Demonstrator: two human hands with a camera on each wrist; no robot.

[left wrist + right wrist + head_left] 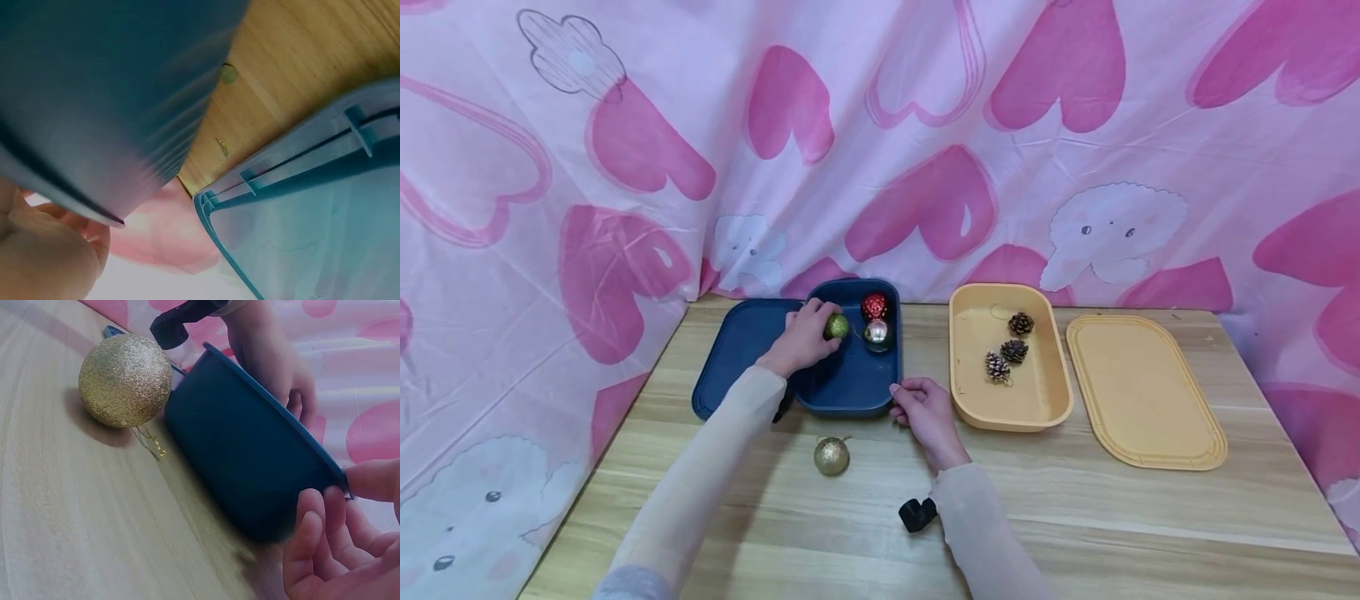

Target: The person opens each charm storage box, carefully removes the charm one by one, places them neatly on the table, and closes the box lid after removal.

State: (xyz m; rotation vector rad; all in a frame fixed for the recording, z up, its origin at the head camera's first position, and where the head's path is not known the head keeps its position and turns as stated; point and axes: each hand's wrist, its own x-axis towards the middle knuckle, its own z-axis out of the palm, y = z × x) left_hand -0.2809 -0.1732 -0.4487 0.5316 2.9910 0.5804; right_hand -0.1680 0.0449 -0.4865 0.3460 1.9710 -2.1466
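In the head view my left hand point(806, 337) reaches over the left side of a dark blue box point(842, 404), its fingers gripping a green glittery Christmas ball point(837, 326). At that box's front right corner my right hand point(927, 414) pinches the rim; the right wrist view shows thumb and fingers point(369, 478) on the edge. Inside the box, on its right, lie a red Christmas ball point(874, 307) and a shiny silver one point(877, 335). A gold glitter ball point(831, 457) with a string loop rests on the table in front.
The blue lid point(733, 358) lies left of the box, partly behind my left arm. To the right stands a yellow box point(964, 375) holding three pine cones point(1014, 351), and beyond it a yellow lid point(1150, 392). A pink heart-patterned cloth point(917, 208) hangs behind the wooden table point(805, 542).
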